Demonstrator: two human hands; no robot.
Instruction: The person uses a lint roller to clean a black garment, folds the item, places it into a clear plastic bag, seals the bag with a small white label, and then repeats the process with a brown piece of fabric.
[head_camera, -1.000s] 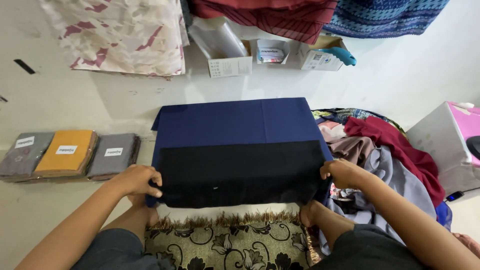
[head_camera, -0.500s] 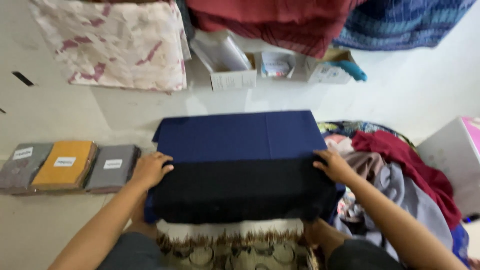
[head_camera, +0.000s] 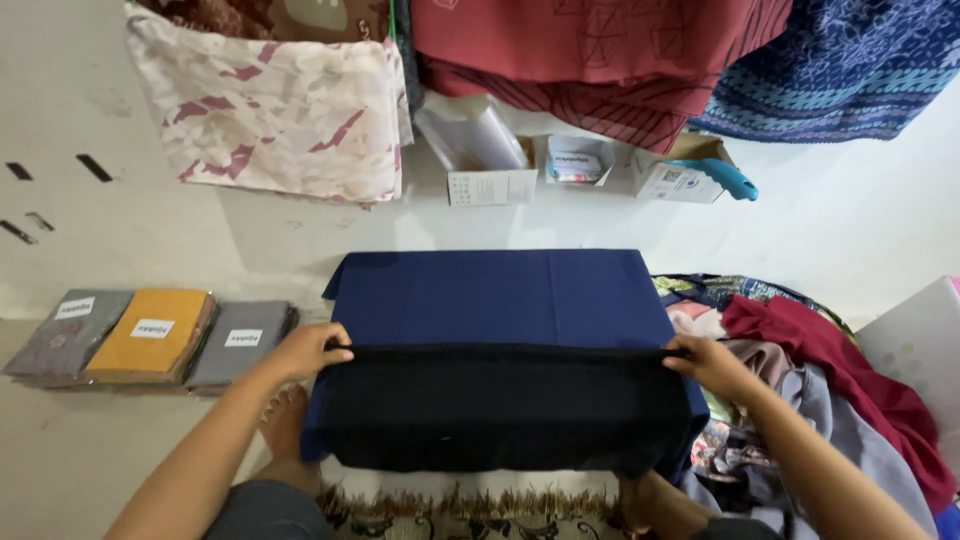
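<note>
I hold the dark blue cloth (head_camera: 490, 300) mid-fold: my left hand (head_camera: 305, 350) and right hand (head_camera: 705, 362) each pinch an end of its folded edge, stretched between them. In my judgement, the next move needs that edge laid square.

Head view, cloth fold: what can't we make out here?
- Fingertips of left hand and right hand: tucked under the black cloth edge, so the grip is hidden.
- What lies under the navy cloth: covered.
- Patterned rug: cut off by the bottom edge.
- Small boxes: contents too small.
</note>
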